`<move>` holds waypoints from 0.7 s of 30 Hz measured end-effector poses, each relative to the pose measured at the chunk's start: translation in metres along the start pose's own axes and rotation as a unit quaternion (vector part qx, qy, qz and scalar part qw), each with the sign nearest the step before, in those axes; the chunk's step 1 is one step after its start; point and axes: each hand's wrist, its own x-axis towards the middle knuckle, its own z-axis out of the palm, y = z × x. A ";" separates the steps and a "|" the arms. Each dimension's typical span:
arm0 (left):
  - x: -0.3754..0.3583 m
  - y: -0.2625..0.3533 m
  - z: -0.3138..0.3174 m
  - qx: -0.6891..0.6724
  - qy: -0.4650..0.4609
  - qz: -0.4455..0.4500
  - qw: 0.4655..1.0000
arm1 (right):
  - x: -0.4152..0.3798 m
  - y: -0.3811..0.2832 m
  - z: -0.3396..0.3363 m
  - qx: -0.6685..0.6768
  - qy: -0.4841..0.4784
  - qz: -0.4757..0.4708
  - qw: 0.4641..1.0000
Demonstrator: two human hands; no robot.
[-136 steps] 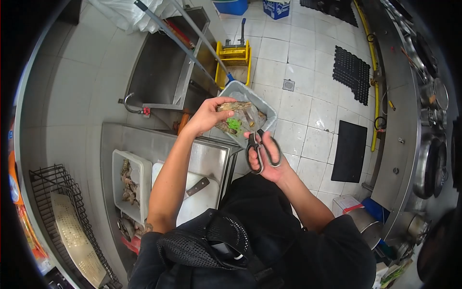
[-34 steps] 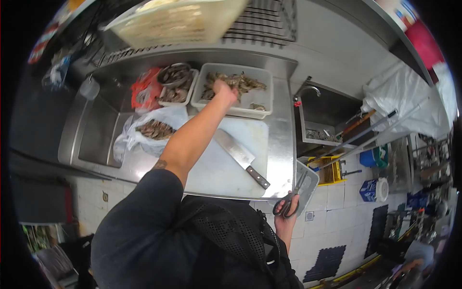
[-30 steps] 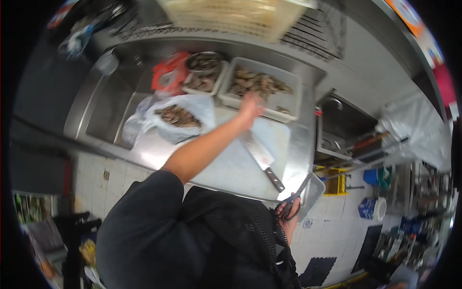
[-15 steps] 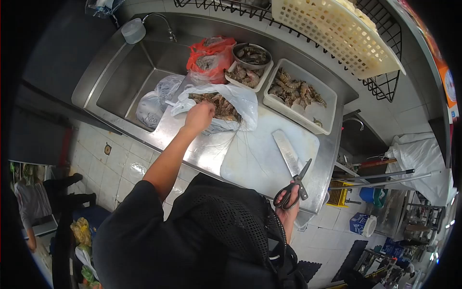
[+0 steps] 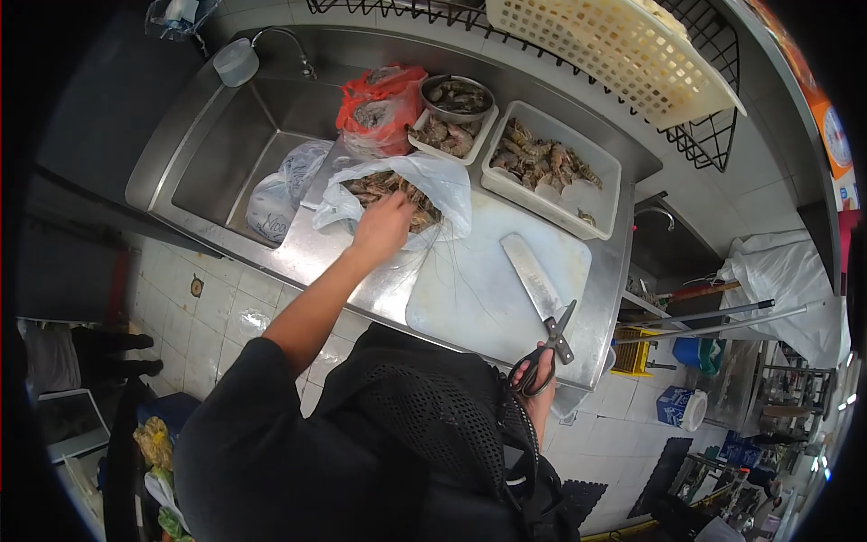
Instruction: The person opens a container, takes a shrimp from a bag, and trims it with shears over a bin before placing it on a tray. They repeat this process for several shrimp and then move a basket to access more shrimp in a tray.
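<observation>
Left hand [image 5: 383,226] picks among prawns [image 5: 373,184] in a white bag [image 5: 454,191] left of the cutting board [image 5: 456,303].
Fingertips are hidden, so I cannot tell whether they pinch; lifting one would call for a firm grip. Right hand [image 5: 541,390] is curled around scissors [image 5: 545,347] over the board's near right corner.

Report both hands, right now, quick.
Left hand: fingers at the shrimp in the white bag; whether it grips one cannot be told.
Right hand: closed, holding the scissors.

One knife [image 5: 531,276], one pair of scissors [image 5: 553,340]
</observation>
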 end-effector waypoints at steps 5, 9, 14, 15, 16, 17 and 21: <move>0.037 -0.011 0.051 0.087 -0.156 0.054 0.982 | 0.005 -0.021 -0.013 0.004 -0.012 -0.012 1.000; 0.044 0.008 0.048 0.135 -0.255 0.029 0.957 | 0.008 -0.030 -0.028 0.004 -0.012 -0.026 1.000; 0.042 0.025 0.042 0.184 -0.254 -0.002 0.950 | 0.015 -0.036 -0.046 -0.002 -0.020 -0.024 1.000; 0.037 0.027 0.040 0.200 -0.250 0.000 0.947 | 0.016 -0.037 -0.049 -0.001 -0.015 -0.021 1.000; 0.031 0.027 0.040 0.204 -0.252 0.001 0.946 | 0.017 -0.037 -0.051 0.003 -0.016 -0.019 1.000; 0.025 0.026 0.043 0.214 -0.280 0.010 0.936 | 0.019 -0.039 -0.054 0.003 -0.017 -0.015 1.000; 0.014 0.023 0.049 0.222 -0.329 -0.005 0.918 | 0.025 -0.049 -0.057 0.004 -0.018 -0.003 1.000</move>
